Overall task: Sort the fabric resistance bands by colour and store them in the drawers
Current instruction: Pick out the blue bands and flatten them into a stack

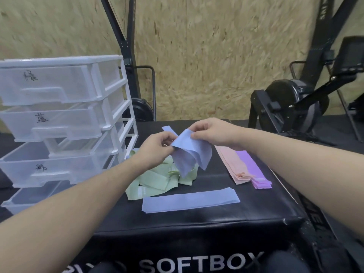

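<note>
Just above the black surface [197, 223], a blue band [189, 154] hangs bunched, pinched by the left hand [157, 144] and right hand [212, 133]. Below lie green bands [155, 182], a flat blue stack [191, 200], pink bands [234, 164], purple bands [254, 170]; drawers [59, 119] stand left.

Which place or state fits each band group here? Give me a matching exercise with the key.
Things:
1. held blue band
2. flat blue stack
3. green bands
4. pink stack

Places or states:
A. loose, tangled heap by the drawer unit
B. neat strip beside the purple stack
C. pinched between left hand and right hand
D. lying crosswise at the near side of the black box

Pairs: 1-C, 2-D, 3-A, 4-B
</note>
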A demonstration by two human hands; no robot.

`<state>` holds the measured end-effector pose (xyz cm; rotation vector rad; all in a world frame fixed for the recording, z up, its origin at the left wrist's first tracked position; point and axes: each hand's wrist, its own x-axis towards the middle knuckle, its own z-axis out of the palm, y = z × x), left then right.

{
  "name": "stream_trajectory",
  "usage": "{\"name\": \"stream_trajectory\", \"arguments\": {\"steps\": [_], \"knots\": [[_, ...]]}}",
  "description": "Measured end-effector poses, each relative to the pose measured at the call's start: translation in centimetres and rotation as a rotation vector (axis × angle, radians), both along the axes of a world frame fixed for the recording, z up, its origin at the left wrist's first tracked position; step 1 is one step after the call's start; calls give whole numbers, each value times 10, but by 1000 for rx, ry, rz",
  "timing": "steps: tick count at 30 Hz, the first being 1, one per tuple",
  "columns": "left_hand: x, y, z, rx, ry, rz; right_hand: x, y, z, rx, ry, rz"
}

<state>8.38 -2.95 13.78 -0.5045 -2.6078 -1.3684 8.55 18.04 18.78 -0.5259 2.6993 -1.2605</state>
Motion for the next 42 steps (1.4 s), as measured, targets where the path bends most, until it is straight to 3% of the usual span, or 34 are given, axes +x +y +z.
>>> {"name": "stream_trajectory", "arguments": {"steps": [9,14,21,27,32,42], "knots": [[59,3,25,-127,97,-28,58,14,5,142,11,-81],[90,6,34,-148,89,-73,90,15,13,87,54,8],[116,-9,36,-238,26,-128,111,20,13,289,96,109],[115,-25,27,-341,-56,-137,111,24,11,356,67,106],[99,-44,14,-622,-123,-118,97,28,-5,559,57,101],[63,-59,-33,-740,11,-140,61,45,-36,557,26,104]]}}
